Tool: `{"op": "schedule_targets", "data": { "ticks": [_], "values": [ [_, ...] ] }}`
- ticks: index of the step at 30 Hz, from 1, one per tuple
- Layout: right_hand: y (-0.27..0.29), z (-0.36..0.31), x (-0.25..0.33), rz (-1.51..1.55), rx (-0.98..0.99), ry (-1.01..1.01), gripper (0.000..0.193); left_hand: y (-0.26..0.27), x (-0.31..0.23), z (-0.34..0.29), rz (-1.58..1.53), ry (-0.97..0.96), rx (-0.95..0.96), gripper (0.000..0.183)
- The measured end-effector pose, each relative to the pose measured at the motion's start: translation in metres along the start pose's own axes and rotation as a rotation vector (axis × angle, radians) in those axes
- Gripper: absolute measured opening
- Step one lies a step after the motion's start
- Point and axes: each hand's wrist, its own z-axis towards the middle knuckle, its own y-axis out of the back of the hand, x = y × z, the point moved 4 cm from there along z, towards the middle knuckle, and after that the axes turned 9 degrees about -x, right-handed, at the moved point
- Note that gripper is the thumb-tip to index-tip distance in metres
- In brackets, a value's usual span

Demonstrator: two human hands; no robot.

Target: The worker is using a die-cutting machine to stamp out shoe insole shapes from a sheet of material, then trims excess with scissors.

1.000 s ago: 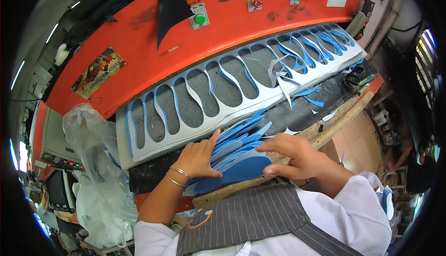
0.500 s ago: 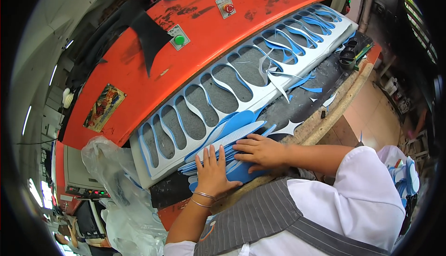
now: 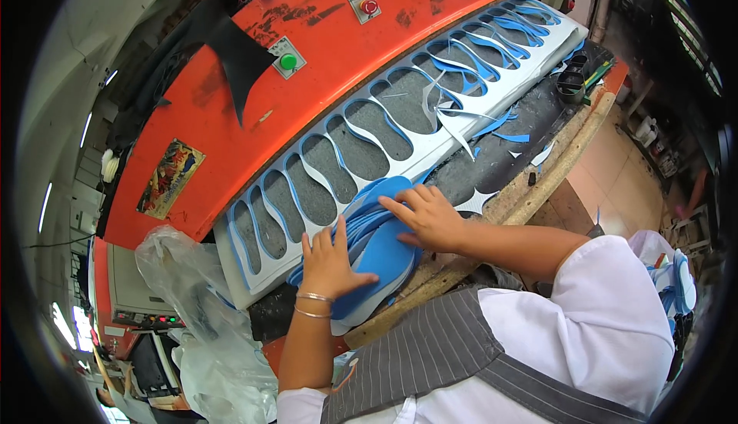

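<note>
A fanned stack of blue and white foam insoles [image 3: 382, 259] lies near the bench's front edge, several edges showing in layers and a broad blue face toward me. My left hand [image 3: 329, 264], two thin bangles at its wrist, rests against the left side with fingers stretched and thumb apart. On the right, my right hand [image 3: 430, 220] touches the upper end of the stack, its fingers spread and its thumb lower on the blue face. Just beyond lies a long white and blue foam sheet [image 3: 419, 149], with a row of insole-shaped holes.
An orange-red machine [image 3: 223, 147] with green and red buttons rises behind the sheet. Blue and white offcuts [image 3: 513, 137] and a black cutting die [image 3: 571, 82] lie on the dark bench top at right. Clear plastic bags [image 3: 211, 324] hang at left; a wooden edge [image 3: 530, 193] borders the bench.
The insole stack has turned and tilted: its white top face is gone from sight and a broad blue face shows. My left hand has moved slightly left, my right hand a little up.
</note>
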Motion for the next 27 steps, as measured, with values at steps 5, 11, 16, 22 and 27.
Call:
{"op": "schedule_targets", "data": {
  "ticks": [5, 11, 16, 22, 27],
  "values": [
    [-0.006, -0.02, 0.011, 0.148, 0.337, 0.037, 0.085, -0.029, -0.006, -0.017, -0.296, -0.047, 0.145, 0.133],
    [0.004, -0.027, -0.01, 0.221, 0.345, -0.219, 0.104, -0.027, 0.001, -0.03, -0.194, -0.008, 0.034, 0.135],
    [-0.023, -0.025, -0.004, 0.799, 0.225, -0.159, 0.092, -0.035, 0.016, -0.031, -0.539, -0.037, 0.216, 0.131],
    [-0.023, -0.038, -0.022, 0.646, 0.189, -0.168, 0.079, -0.018, -0.002, -0.042, -0.467, 0.02, 0.278, 0.127],
    [-0.02, -0.02, -0.061, 0.736, -0.346, -0.618, 0.066, -0.014, -0.002, -0.047, -0.425, 0.015, 0.252, 0.125]
  ]
}}
